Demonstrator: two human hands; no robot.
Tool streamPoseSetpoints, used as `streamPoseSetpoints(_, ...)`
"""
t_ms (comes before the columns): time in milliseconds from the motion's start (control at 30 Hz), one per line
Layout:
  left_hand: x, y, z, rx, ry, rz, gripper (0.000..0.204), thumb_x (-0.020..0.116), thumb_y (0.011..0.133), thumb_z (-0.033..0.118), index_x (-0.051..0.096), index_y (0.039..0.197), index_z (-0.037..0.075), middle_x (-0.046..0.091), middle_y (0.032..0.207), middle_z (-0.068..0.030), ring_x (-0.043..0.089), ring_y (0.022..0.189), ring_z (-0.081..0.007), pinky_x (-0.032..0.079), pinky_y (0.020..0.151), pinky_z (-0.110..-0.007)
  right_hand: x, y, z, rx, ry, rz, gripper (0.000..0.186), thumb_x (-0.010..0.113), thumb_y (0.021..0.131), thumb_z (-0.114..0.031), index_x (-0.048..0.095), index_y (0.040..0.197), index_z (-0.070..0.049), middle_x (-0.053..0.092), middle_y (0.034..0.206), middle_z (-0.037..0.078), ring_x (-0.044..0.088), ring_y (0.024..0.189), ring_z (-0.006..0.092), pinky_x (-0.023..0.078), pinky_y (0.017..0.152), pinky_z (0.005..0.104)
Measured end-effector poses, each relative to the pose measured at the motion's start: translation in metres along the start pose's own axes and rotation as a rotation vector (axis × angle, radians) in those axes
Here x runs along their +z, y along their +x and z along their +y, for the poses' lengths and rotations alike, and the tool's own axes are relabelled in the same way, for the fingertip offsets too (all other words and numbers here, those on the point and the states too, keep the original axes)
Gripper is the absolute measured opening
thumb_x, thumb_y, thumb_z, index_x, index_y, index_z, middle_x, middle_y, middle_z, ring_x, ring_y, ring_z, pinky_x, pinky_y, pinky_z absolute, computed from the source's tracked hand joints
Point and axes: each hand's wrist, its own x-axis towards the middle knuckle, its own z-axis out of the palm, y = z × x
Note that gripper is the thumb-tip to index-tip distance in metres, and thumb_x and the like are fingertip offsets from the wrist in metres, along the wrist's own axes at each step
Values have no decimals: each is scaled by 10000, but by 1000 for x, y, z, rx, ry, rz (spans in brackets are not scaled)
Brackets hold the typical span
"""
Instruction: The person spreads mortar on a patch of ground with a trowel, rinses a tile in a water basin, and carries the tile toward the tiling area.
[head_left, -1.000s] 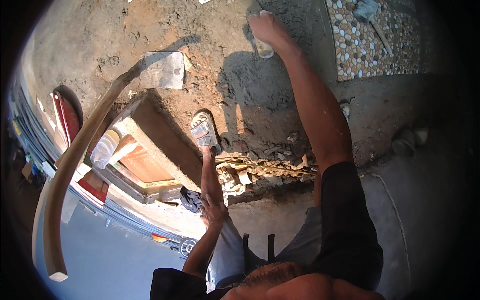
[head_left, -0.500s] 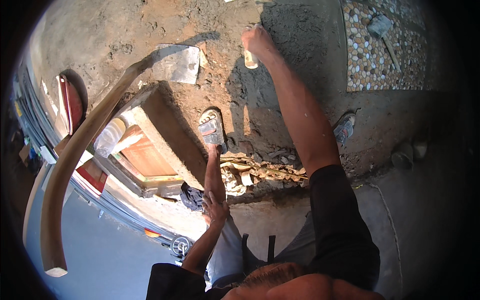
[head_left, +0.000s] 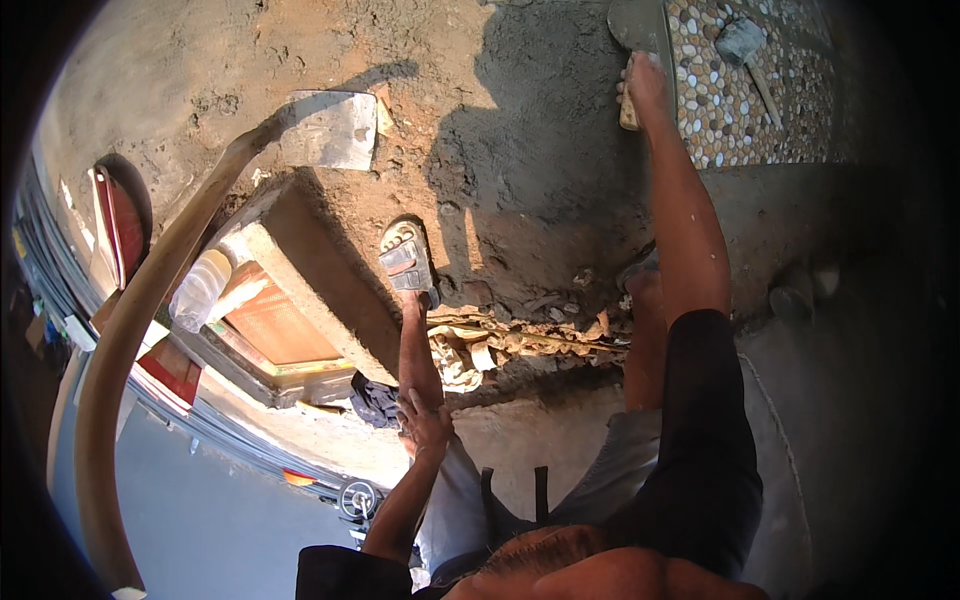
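My right hand [head_left: 642, 85] reaches far forward and grips the wooden handle of a trowel [head_left: 638, 30]. The trowel's grey blade lies at the left edge of a pebble-mosaic floor patch [head_left: 720, 100]. My left hand [head_left: 425, 425] rests on my left leg just below the knee, fingers spread, holding nothing. My left foot in a grey sandal [head_left: 405, 260] stands on damp sandy mortar [head_left: 520, 170]. My right foot [head_left: 635, 275] is half hidden behind my right arm.
A hoe with a long curved wooden handle [head_left: 120, 350] and a metal blade [head_left: 328, 130] lies at the left. A hammer [head_left: 748, 50] sits on the pebbles. A concrete kerb [head_left: 310, 290], a plastic bottle [head_left: 198, 290] and broken rubble [head_left: 520, 340] are near my feet.
My right hand with the trowel has swung to the right, from the middle of the mortar over to the edge of the pebble patch. My left hand has stayed on the leg.
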Motion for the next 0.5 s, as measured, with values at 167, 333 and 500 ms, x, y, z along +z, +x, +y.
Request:
streamPoseSetpoints(167,-9,-2,4,-15,46,-17,804,587,792,384,221,1453,110,176,1490,-233,240,1336,-437,289,994,-624,-7,3,7,4,-172,-227,390,371,958,-389,495,1062,-34,525,749,51,511,586,140,448,515,341)
streamPoseSetpoints(333,-9,-2,8,-5,45,-1,803,597,786,365,227,1450,106,182,1482,-247,247,1323,-457,285,996,-627,-15,-14,15,-53,-264,-284,390,394,948,-414,515,1121,-87,513,716,16,470,552,119,427,502,302)
streamPoseSetpoints(500,-2,-1,6,12,6,25,801,599,787,350,222,1450,103,184,1473,-268,235,1317,-483,265,1007,-630,4,-5,5,-63,-226,-412,487,406,939,-436,469,1286,-99,503,709,14,468,569,104,420,502,306)
